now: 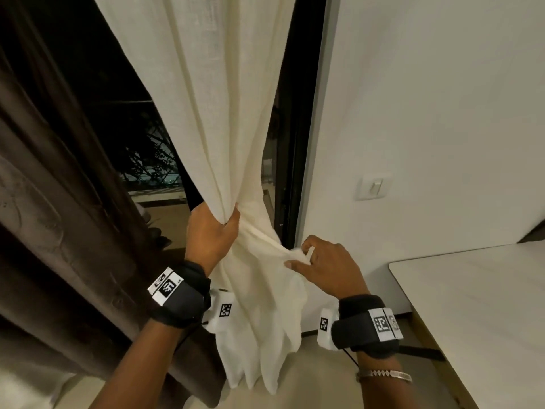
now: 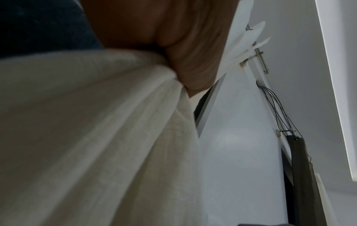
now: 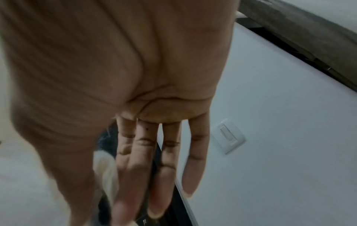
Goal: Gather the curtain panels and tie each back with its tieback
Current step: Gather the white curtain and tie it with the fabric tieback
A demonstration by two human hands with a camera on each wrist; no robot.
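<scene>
At window, hands point(image 1: 212, 231) point(image 1: 327, 267) gripping cream curtain point(image 1: 206, 113)

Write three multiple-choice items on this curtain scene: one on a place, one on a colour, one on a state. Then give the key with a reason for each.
1. Where is the light switch?
A. on the white wall right of the cream curtain
B. on the brown curtain
C. on the floor

2. What colour is the curtain hanging at the far left?
A. cream
B. dark brown
C. blue

3. What is the left hand doing?
A. hanging idle
B. pressing the switch
C. gripping the gathered cream curtain

Key: 1 A, the switch plate sits on the wall beyond the dark door frame. 2 B, the left panel is dark brown. 3 C, its fingers wrap the bunched fabric, while the right hand pinches a strip of cream cloth.
</scene>
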